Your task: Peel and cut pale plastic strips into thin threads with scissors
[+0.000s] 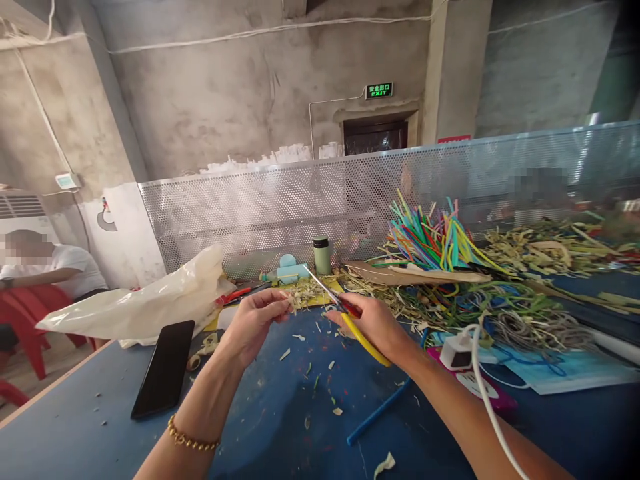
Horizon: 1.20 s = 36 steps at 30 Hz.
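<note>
Pale frayed strands point(305, 295), 1 bunch: above blue table point(265, 407), apparently in left hand's point(257, 320) narrow pinch. Scissors point(341, 303), 1 pair: held in right hand point(373, 323); blades best kept clear of pinching fingertips.

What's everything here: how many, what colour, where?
Table: one, blue, foreground
Phone: one, black, left
Bag: one, cream, beyond phone
Tumbler: one, green, far edge
Coloured strips: many, mixed, right of tumbler
Dried strips: many, tan, far right
Tube: one, blue, front centre
Charger: one, white, right
Face mask: one, blue, beside charger
Perforated screen: count unclear, silver, behind table
Exit sign: one, green, top
Chairs: count unclear, red, far left
White-shirted person: one, far left
Scissors: one, yellow-red, centre
Bracelet: one, gold, lower left
Left hand: one, bare, centre
Right hand: one, bare, holding scissors
</note>
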Tool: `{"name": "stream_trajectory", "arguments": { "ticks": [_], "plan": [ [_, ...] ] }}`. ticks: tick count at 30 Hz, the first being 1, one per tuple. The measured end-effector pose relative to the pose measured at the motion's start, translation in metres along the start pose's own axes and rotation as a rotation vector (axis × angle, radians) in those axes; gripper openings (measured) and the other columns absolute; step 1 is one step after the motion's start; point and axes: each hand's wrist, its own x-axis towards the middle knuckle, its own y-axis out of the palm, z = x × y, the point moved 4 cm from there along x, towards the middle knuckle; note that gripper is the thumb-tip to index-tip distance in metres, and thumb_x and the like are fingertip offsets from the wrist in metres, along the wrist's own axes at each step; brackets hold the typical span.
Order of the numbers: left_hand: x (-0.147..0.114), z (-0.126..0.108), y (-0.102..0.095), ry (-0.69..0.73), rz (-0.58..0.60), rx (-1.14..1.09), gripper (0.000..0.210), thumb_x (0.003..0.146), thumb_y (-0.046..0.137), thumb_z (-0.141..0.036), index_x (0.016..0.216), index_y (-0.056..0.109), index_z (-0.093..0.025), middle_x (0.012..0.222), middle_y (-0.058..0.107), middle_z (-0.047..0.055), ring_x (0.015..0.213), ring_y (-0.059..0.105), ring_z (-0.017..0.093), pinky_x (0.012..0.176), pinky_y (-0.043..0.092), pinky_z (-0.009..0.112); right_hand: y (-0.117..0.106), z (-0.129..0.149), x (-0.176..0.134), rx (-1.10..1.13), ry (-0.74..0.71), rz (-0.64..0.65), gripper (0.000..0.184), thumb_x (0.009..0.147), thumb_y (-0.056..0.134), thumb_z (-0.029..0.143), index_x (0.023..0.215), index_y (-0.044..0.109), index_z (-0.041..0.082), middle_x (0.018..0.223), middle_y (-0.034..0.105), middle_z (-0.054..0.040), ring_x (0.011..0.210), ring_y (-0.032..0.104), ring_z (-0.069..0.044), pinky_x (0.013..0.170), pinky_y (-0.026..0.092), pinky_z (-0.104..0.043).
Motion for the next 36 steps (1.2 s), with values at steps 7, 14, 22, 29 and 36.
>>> {"name": "stream_trajectory", "arguments": {
  "ticks": [7,14,22,29,36],
  "plan": [
    [0.005,0.015,0.004,-0.047,-0.037,-0.221,0.024,0.063,0.084,-0.020,0.080,0.072,-0.008,0.080,0.072,0.010,0.072,0.066,0.014,0.069,0.050,0.025,0.006,-0.037,0.005,-0.567,0.064,0.195,0.032,0.080,0.059,0.029,0.110,0.070,0.023,0.100,0.074,-0.0089,0.093,0.067,-0.028,0.070,0.042,-0.031],
    [0.001,0.019,0.013,-0.128,-0.048,-0.278,0.021,0.065,0.083,-0.016,0.079,0.069,-0.009,0.083,0.073,0.012,0.075,0.070,0.018,0.071,0.055,0.027,0.013,-0.053,-0.002,-0.719,0.081,0.359,0.039,0.076,0.055,0.014,0.111,0.071,0.022,0.111,0.071,-0.0119,0.107,0.064,-0.029,0.081,0.043,-0.034],
    [0.001,0.027,0.015,-0.173,-0.068,-0.320,0.024,0.060,0.086,-0.018,0.073,0.067,-0.011,0.069,0.064,0.002,0.061,0.060,0.010,0.057,0.046,0.023,0.004,-0.032,0.003,-0.540,-0.032,0.255,0.019,0.077,0.065,0.023,0.093,0.075,0.020,0.094,0.070,-0.0086,0.090,0.064,-0.022,0.075,0.043,-0.029],
    [-0.004,0.043,0.029,-0.121,-0.040,-0.220,0.028,0.061,0.085,-0.028,0.073,0.066,-0.013,0.061,0.056,-0.002,0.054,0.049,0.006,0.052,0.035,0.021,0.033,0.013,-0.006,0.425,-0.097,0.255,0.031,0.088,0.059,0.042,0.090,0.072,0.014,0.079,0.068,-0.0045,0.069,0.057,-0.014,0.061,0.043,-0.026],
    [-0.008,0.033,0.032,-0.039,-0.021,0.050,0.012,0.063,0.076,-0.021,0.066,0.067,-0.013,0.059,0.056,-0.001,0.055,0.044,0.008,0.056,0.033,0.023,0.032,0.010,-0.010,0.306,-0.048,0.278,0.016,0.082,0.058,0.022,0.070,0.064,0.014,0.060,0.058,0.0008,0.056,0.049,-0.010,0.053,0.034,-0.023]
  ]
}}
